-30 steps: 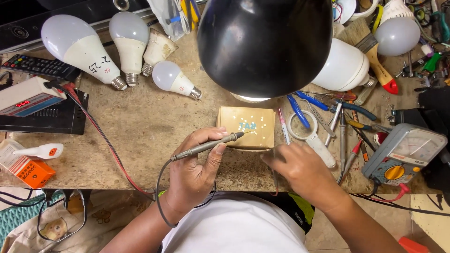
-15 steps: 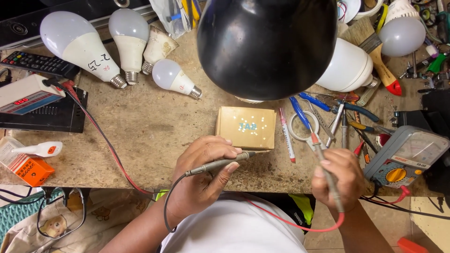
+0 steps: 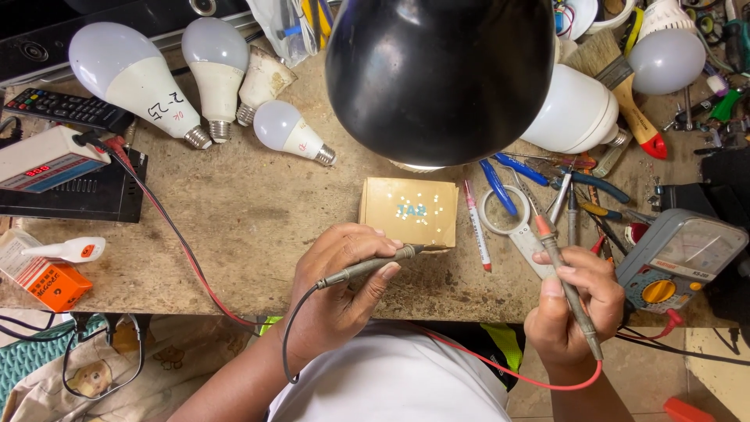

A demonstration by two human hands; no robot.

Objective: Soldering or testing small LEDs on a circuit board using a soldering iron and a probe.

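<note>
Now your right hand (image 3: 574, 312) has raised its gripped red probe (image 3: 566, 285); left hand (image 3: 340, 285) stays clamped on black probe (image 3: 371, 266), tip at LED board (image 3: 410, 211) edge; bare bench (image 3: 250, 219) lies left.

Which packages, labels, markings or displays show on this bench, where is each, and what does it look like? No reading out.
Orange box: left front edge, small carton, white panel.
White tester box: far left, long, small red lit display.
Large bulb: back left, white, dark handwriting.
Meter: right, beside the right hand, grey, pale dial window, yellow knob.
Tan square board: centre, beyond the left hand, blue marking, white dots.
</note>
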